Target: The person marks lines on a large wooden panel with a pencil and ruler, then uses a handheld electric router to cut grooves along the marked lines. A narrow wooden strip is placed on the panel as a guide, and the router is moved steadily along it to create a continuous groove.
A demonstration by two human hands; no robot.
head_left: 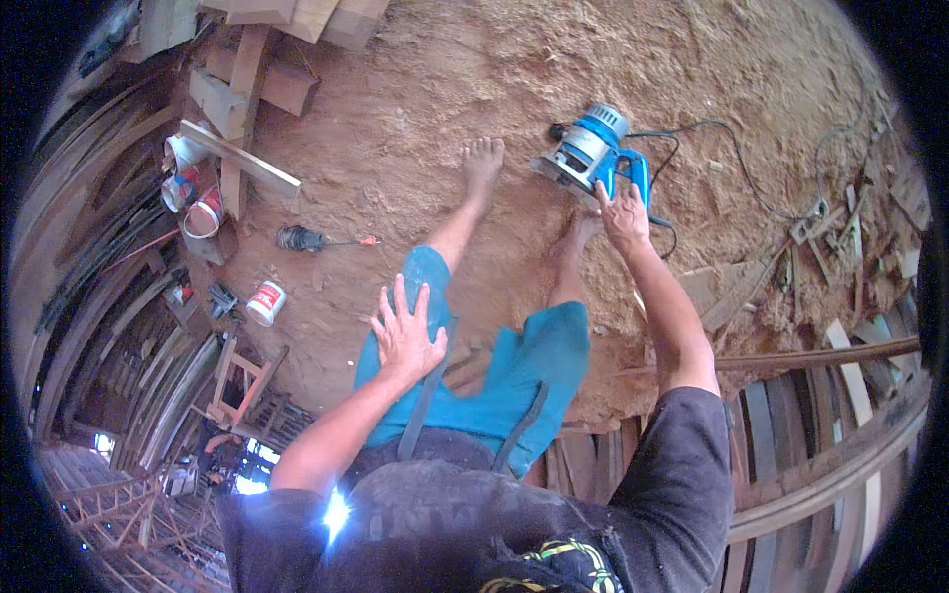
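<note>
A blue and silver wood router (591, 143) with a looped handle is on the sawdust-covered ground ahead and to the right. My right hand (625, 213) is at its rear handle, fingers closed on it; their undersides are hidden. A black cord trails from the tool to the right. My left hand (403, 334) lies on the left thigh of my teal shorts (534, 395), fingers spread, with nothing in it. My bare feet are on the ground, the right one partly behind the router and my hand.
A corded tool (300, 238) with a long thin shaft lies left of my leg. Near it are a white tub (266, 302), several paint buckets (204, 213) and a plank (240, 156). Stacked boards line the left, and timber (791, 425) lies behind me at right.
</note>
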